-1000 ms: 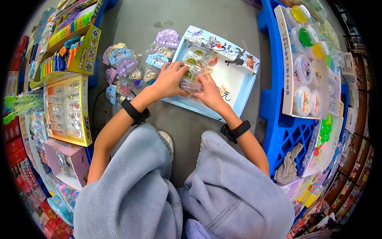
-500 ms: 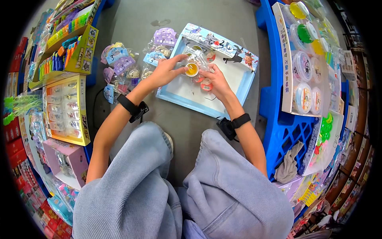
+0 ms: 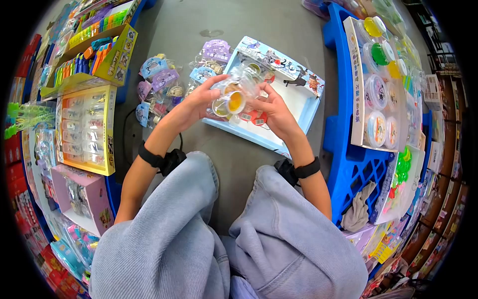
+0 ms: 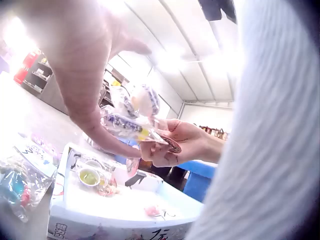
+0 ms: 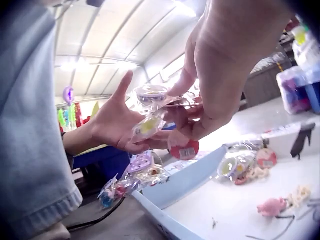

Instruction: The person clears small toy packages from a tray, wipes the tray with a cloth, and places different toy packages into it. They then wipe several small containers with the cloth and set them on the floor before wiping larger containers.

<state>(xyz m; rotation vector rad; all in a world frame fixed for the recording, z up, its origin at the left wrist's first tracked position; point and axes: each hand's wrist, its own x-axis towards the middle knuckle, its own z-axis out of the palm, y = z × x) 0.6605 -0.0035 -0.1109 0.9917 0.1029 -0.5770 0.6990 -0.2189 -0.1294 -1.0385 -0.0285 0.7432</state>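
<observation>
Several miniature bowls in clear plastic bags, one with a yellow inside, are held up over the near left edge of a light blue display box. My right hand pinches the bags near their round red tags. Held on the other side, my left hand has its thumb raised and its fingers straight under the bags. Blue-and-white patterned bowl sides show in the left wrist view. Another bagged bowl lies inside the box, and a small pink figure lies on its floor.
Bagged trinkets with purple and blue header cards lie on the floor left of the box. A blue plastic pallet with tubs stands at right. Boxed toys line the left side. A black cable runs along the floor.
Both hands have come up out of the box and nearer to me, bringing several bagged bowls along. The left hand's fingers have straightened, and the red tags now hang in sight.
</observation>
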